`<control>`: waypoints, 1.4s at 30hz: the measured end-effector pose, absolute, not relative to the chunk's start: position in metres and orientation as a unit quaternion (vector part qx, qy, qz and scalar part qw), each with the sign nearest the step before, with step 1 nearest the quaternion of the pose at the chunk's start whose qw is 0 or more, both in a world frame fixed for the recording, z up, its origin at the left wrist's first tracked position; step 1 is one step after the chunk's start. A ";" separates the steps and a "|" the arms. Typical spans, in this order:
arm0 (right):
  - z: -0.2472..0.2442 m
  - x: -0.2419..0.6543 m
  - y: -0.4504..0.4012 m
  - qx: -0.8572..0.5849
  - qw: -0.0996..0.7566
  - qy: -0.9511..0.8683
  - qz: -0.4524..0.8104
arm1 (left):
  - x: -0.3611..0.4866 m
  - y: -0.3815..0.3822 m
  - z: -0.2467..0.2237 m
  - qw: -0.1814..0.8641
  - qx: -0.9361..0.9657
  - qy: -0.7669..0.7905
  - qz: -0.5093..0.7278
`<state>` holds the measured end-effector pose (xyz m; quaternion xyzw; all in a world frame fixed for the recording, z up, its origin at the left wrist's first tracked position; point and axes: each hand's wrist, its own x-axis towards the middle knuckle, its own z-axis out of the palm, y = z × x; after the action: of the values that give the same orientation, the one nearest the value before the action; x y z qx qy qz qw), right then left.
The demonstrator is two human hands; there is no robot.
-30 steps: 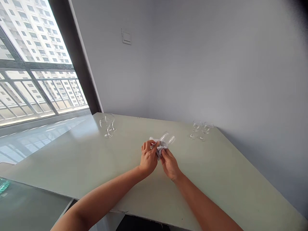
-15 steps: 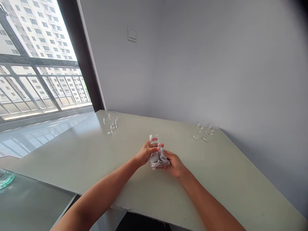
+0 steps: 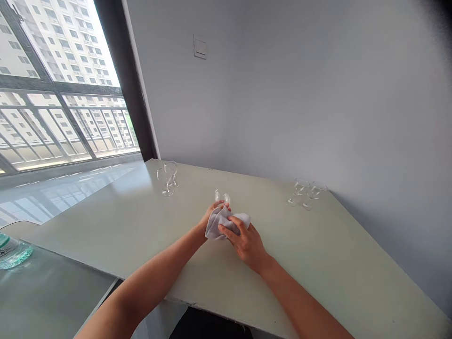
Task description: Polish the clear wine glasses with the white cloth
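Observation:
A clear glass is held by my left hand above the middle of the table, its bowl pointing away from me. A light grey cloth lies over the near part of the glass and hides its lower end, along with part of my left hand's fingers. My right hand presses the cloth from the right, fingers bent over its top.
Two stemmed glasses stand at the table's far left and two more at its far right. A greenish glass vessel rests on the grey surface at the left. Walls border the pale table.
My right hand has turned from beside and under the cloth to over its top. The cloth is spread wider, and the glass has tilted away from me.

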<state>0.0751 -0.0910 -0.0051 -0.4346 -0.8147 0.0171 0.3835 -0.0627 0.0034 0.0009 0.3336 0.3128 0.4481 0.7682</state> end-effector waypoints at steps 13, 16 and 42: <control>-0.013 0.058 -0.080 -0.347 0.600 -0.313 0.649 | -0.046 -0.025 0.014 0.719 0.353 0.251 0.543; -0.011 0.051 -0.081 -0.343 0.555 -0.275 0.706 | -0.045 -0.027 0.013 0.647 0.435 0.275 0.563; -0.017 0.077 -0.044 -0.614 0.364 -0.685 0.142 | -0.044 -0.034 -0.014 0.408 0.660 0.368 0.512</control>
<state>0.0771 -0.0445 -0.0173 -0.6142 -0.6855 0.1425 0.3641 -0.0437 -0.0337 -0.0144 0.6602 0.3685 0.5116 0.4082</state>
